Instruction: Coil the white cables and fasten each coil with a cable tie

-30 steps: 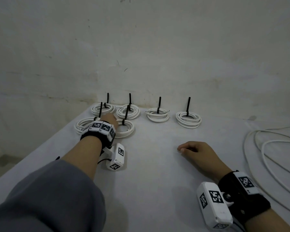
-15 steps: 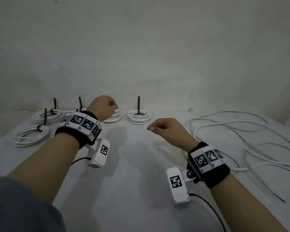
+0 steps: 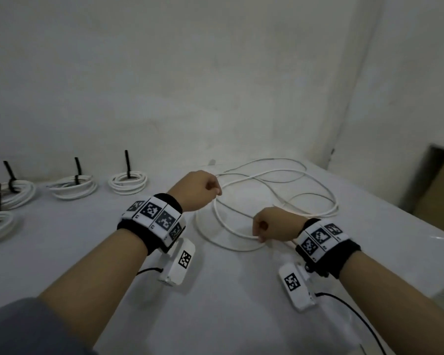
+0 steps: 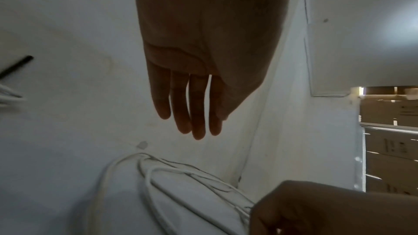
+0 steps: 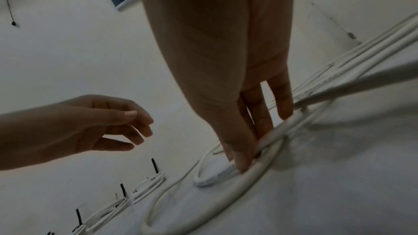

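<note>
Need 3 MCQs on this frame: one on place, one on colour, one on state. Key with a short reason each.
1. From the head view, where is the loose cable?
A) right of the tied coils
B) left of them
C) on top of them

2. What colour are the cable ties?
A) white
B) black
C) red

3. What is the left hand doing?
A) gripping a tie
B) gripping a coil
C) holding nothing

Key: 1A, its loops sprawl to the right of the coil row. 2B, a dark strip stands up from each coil. 3C, the left wrist view shows its fingers straight in the air.
</note>
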Available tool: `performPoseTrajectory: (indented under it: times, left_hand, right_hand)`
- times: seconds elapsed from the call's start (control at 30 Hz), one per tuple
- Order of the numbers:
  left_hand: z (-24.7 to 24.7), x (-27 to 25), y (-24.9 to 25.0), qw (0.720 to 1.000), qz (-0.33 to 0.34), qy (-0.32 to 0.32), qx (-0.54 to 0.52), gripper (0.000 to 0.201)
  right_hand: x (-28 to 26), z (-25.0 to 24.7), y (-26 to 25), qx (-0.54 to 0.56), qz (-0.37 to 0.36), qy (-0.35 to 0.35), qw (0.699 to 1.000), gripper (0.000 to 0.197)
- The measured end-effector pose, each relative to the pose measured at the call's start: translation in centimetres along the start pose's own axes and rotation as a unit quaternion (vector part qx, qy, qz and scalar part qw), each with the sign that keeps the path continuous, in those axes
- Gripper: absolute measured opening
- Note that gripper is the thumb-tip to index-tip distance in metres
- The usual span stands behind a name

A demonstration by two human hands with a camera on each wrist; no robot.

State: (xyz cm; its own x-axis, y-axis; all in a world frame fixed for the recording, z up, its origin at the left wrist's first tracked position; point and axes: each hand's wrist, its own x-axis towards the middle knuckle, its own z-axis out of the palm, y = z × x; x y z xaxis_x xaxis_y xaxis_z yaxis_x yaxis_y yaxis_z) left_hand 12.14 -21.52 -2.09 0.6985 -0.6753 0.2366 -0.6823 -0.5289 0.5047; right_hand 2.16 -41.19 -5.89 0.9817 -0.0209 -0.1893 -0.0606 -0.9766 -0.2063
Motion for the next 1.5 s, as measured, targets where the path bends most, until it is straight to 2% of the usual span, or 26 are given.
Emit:
performPoseTrajectory:
  times: [0.07, 0.13, 0.2, 0.27, 0.3, 0.37, 0.47, 0.6, 0.7, 0.8, 0.87, 0.97, 1.03, 1.07, 1.17, 1.23, 1.3, 1.37, 1.43, 1.47, 1.5]
  left_hand:
    - [0.7, 0.0, 1.2, 0.998, -0.024, -0.049, 0.018, 0.024]
    - [1.1, -0.2, 2.1, 0.99, -0.091, -0.107, 0.014, 0.042]
    - [1.3, -0.6, 2.7, 0.971, -0.175, -0.162, -0.022, 0.056]
    - [1.3, -0.9, 3.0, 0.951, -0.226, -0.187, -0.094, 0.058]
    - [1.3, -1.0, 2.9, 0.945, -0.238, -0.172, -0.147, 0.053]
    - [1.3, -1.2, 2.4, 0.924, -0.248, -0.1, -0.274, 0.038]
    - [1.0, -1.5, 2.0, 0.873, -0.256, 0.008, -0.415, 0.021]
    - [-0.7, -1.4, 1.2, 0.83, -0.257, 0.11, -0.483, 0.025]
    - [-2.5, -2.0, -0.1, 0.81, -0.257, 0.141, -0.508, 0.025]
    - [-3.2, -2.9, -0.6, 0.83, -0.257, 0.114, -0.482, 0.026]
    - [-3.4, -3.6, -0.5, 0.866, -0.26, 0.069, -0.422, 0.031]
    - [-4.0, -5.4, -0.6, 0.926, -0.256, -0.045, -0.273, 0.042]
    - [-4.3, -7.1, -0.1, 0.956, -0.215, -0.104, -0.17, 0.043]
    - [-4.4, -8.0, 0.2, 0.97, -0.173, -0.126, -0.118, 0.042]
    - [-4.6, -10.8, 1.4, 0.98, -0.056, -0.19, -0.013, 0.037]
    - [-5.0, -12.5, 1.4, 0.975, -0.042, -0.215, -0.033, 0.032]
    - [-5.5, -13.8, 0.6, 0.976, -0.04, -0.195, -0.087, 0.025]
    - [-6.4, -14.8, -0.4, 0.986, -0.036, -0.126, -0.107, 0.019]
    - [-7.4, -15.5, -1.3, 0.996, -0.031, -0.05, -0.069, 0.021]
    - [-7.9, -15.7, -1.8, 0.998, -0.026, -0.016, -0.053, 0.023]
    - [-8.3, -15.8, -2.1, 0.998, -0.02, 0.016, -0.056, 0.024]
  right_hand:
    - [0.3, -0.2, 0.0, -0.013, -0.014, 0.014, 1.0, 0.018]
    - [0.1, -0.9, -0.4, 0.004, -0.04, 0.045, 0.998, 0.017]
    - [-0.3, -1.7, -1.2, 0.031, -0.072, 0.079, 0.994, 0.015]
    - [-0.8, -2.3, -2.0, 0.062, -0.107, 0.122, 0.985, 0.01]
    - [-0.9, -2.3, -2.4, 0.075, -0.122, 0.141, 0.98, 0.01]
    - [-1.1, -2.2, -3.0, 0.108, -0.141, 0.162, 0.971, 0.009]
    - [-1.2, -1.9, -3.1, 0.158, -0.146, 0.141, 0.966, 0.01]
    - [-2.0, -2.1, -2.2, 0.13, -0.134, 0.068, 0.98, 0.017]
    - [-2.8, -2.5, -1.4, 0.153, -0.097, 0.045, 0.982, 0.008]
    - [-3.1, -2.7, -2.0, 0.175, -0.079, 0.032, 0.981, 0.008]
    - [-3.0, -2.7, -2.8, 0.186, -0.08, 0.039, 0.978, 0.008]
    - [-2.6, -3.0, -4.1, 0.207, -0.088, 0.09, 0.97, 0.01]
    - [-2.0, -3.1, -5.2, 0.235, -0.09, 0.122, 0.96, 0.012]
    - [-1.6, -3.1, -5.9, 0.255, -0.09, 0.134, 0.953, 0.012]
    - [-0.2, -3.0, -8.6, 0.317, -0.085, 0.159, 0.931, 0.014]
    - [0.8, -3.1, -10.3, 0.391, -0.073, 0.169, 0.902, 0.017]
    - [1.7, -3.4, -11.7, 0.468, -0.056, 0.175, 0.864, 0.018]
    - [2.4, -3.6, -12.9, 0.549, -0.049, 0.179, 0.815, 0.015]
    - [2.7, -3.6, -14.0, 0.618, -0.047, 0.164, 0.767, 0.014]
    - [2.9, -3.4, -14.6, 0.627, -0.051, 0.159, 0.761, 0.014]
    - [3.2, -3.2, -15.2, 0.608, -0.063, 0.164, 0.774, 0.013]
